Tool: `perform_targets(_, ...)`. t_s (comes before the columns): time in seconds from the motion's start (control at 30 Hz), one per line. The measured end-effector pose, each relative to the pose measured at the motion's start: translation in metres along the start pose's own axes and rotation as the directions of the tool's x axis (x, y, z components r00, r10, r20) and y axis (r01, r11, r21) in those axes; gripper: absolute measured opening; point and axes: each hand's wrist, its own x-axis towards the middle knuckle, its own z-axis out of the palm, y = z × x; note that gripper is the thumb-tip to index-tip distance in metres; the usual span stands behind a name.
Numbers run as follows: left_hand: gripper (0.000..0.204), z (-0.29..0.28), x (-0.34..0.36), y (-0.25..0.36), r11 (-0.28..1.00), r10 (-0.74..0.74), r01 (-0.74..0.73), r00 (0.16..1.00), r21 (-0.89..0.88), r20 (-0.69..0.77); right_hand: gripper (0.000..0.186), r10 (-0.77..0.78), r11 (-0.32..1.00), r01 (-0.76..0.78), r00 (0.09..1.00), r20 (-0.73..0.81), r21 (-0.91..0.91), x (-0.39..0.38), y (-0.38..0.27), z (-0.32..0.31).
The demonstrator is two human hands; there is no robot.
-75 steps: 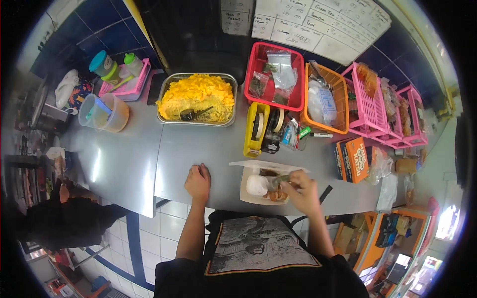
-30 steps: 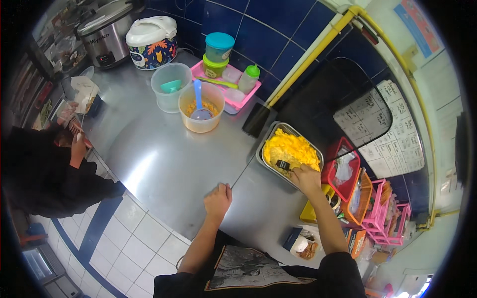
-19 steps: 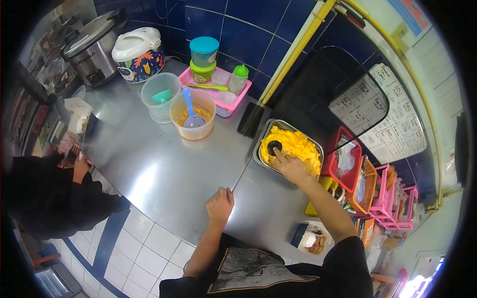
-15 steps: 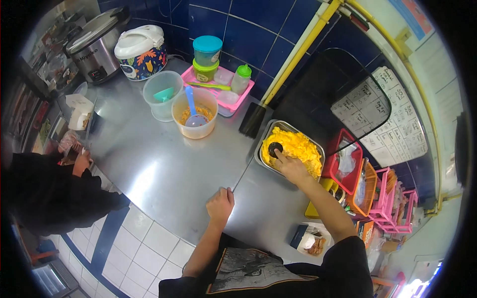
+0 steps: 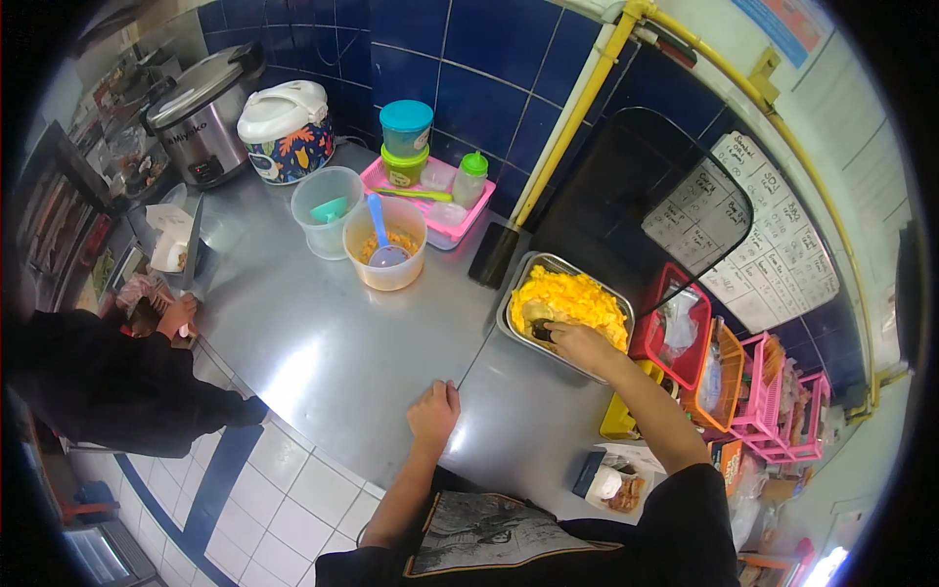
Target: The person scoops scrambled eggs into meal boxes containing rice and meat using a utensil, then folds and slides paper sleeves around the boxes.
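My right hand (image 5: 579,342) is over a metal tray (image 5: 559,257) heaped with yellow scrambled egg (image 5: 572,298). Its fingers are closed on a small, dark, round utensil (image 5: 540,330), pressed into the egg at the tray's near left side. Whether this is a scoop or a spoon I cannot make out. My left hand (image 5: 433,411) rests as a loose fist on the steel worktop (image 5: 372,342), near its front edge, with nothing visible in it. To the right of my right forearm, an open food box (image 5: 614,481) holds a white mound and some brown food.
A tub (image 5: 391,274) with orange-brown food and a blue ladle (image 5: 377,220) stands beside a clear tub (image 5: 313,230). Rice cookers (image 5: 284,132) are at the back left. Baskets (image 5: 675,338) line the right. Another person's hand (image 5: 178,315) is at the far left.
My right hand has drawn the dark utensil toward me; it now sits lower in the egg and looks tilted. My left fist stays put. The co-worker's hand has shifted slightly.
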Motion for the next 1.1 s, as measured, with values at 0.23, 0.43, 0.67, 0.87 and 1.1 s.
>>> perform_targets(0.23,0.029,0.003,0.000,-0.001,1.000,-0.005,0.005,0.999,0.003,-0.034,0.016,0.297,0.882,-0.307,0.951,0.084,0.358,-0.044,0.005,-0.003)
perform_targets(0.43,0.027,0.001,-0.001,0.003,1.000,-0.004,0.004,1.000,0.013,0.008,0.018,0.134,0.967,-0.130,0.991,-0.002,0.219,-0.073,0.012,-0.002)
perform_targets(0.67,0.027,0.003,-0.003,-0.002,1.000,-0.019,0.019,1.000,0.015,0.005,0.017,0.399,0.787,-0.437,0.899,0.181,0.435,-0.055,-0.018,-0.029)
perform_targets(0.87,0.027,0.002,0.002,0.005,0.998,0.054,-0.054,0.999,0.024,0.001,0.018,0.183,0.947,-0.156,0.980,-0.074,0.280,-0.053,-0.002,-0.011)
perform_targets(1.1,0.029,0.000,-0.003,0.001,0.999,0.005,-0.005,1.000,0.044,-0.006,0.015,0.610,0.180,-0.555,0.710,0.351,0.812,-0.083,0.022,-0.002)
